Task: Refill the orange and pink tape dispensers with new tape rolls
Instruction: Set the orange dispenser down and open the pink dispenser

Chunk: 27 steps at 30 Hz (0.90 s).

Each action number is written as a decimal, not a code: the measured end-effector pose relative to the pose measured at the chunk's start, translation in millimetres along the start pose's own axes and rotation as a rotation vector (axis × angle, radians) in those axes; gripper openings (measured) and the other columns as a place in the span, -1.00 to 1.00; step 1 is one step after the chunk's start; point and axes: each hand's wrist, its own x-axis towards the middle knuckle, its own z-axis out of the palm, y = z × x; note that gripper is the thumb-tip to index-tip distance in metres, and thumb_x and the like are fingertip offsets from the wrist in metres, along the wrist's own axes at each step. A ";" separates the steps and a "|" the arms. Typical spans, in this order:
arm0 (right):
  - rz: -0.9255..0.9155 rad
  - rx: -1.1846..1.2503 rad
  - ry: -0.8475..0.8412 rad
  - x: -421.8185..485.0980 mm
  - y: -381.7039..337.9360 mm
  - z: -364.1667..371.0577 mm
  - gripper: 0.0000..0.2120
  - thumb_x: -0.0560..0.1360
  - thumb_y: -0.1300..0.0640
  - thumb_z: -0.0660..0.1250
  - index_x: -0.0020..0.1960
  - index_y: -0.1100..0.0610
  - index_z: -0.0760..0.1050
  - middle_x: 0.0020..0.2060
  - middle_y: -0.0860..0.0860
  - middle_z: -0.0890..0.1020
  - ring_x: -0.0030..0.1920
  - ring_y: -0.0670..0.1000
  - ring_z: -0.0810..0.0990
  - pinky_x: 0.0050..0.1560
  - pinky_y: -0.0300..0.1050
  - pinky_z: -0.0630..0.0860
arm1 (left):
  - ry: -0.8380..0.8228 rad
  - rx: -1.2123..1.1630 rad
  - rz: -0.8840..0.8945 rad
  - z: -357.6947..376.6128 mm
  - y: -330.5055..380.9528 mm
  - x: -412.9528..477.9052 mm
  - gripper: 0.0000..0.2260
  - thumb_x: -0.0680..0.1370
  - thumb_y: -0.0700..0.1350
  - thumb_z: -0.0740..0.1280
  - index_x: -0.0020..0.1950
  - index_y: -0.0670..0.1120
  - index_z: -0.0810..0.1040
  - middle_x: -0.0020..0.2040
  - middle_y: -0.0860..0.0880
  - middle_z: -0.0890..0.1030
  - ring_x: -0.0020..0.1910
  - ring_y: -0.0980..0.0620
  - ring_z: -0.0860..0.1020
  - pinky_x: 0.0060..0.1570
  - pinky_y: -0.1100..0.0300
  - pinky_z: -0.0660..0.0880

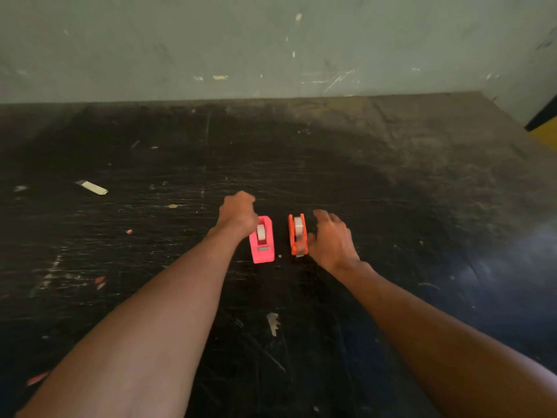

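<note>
On the scuffed black tabletop [391, 176] the pink dispenser [262, 241] and orange dispenser [297, 235] stand side by side, each holding tape; left hand [238, 213] clenched beside pink, right hand [331, 239] spread, touching orange.

Pink dispenser [262, 241] and orange dispenser [297, 235] each carry a whitish roll; the table [391, 191] is scuffed black.

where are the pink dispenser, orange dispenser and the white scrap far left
pink dispenser [262, 255]: head view, near end of its body
orange dispenser [291, 233]: head view, left side wall
white scrap [92, 187]: head view, its middle
</note>
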 end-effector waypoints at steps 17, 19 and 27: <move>-0.012 -0.128 -0.346 45.9 -55.2 55.8 -0.52 0.55 0.24 0.35 0.43 0.17 0.32 0.22 0.16 0.57 0.21 0.13 0.58 0.22 0.04 0.54 | -0.225 -0.161 -0.085 31.5 -45.9 7.7 -0.30 0.54 -0.18 0.42 0.61 0.06 0.19 0.45 -0.15 0.45 0.35 -0.16 0.51 0.33 -0.15 0.49; -0.019 -0.126 -0.354 50.9 -54.3 61.0 -0.50 0.55 0.23 0.35 0.44 0.16 0.31 0.20 0.15 0.59 0.20 0.12 0.59 0.20 0.01 0.52 | -0.244 -0.187 -0.060 37.2 -48.0 13.1 -0.31 0.55 -0.19 0.42 0.61 0.05 0.20 0.45 -0.15 0.44 0.37 -0.16 0.50 0.35 -0.16 0.47; -0.024 -0.062 -0.329 40.9 -55.5 56.5 -0.50 0.55 0.22 0.35 0.46 0.15 0.32 0.15 0.13 0.62 0.16 0.09 0.61 0.15 -0.05 0.49 | -0.241 -0.225 -0.032 34.4 -47.7 9.3 -0.44 0.55 -0.24 0.39 0.53 0.00 0.37 0.40 -0.10 0.51 0.35 -0.12 0.52 0.36 -0.15 0.48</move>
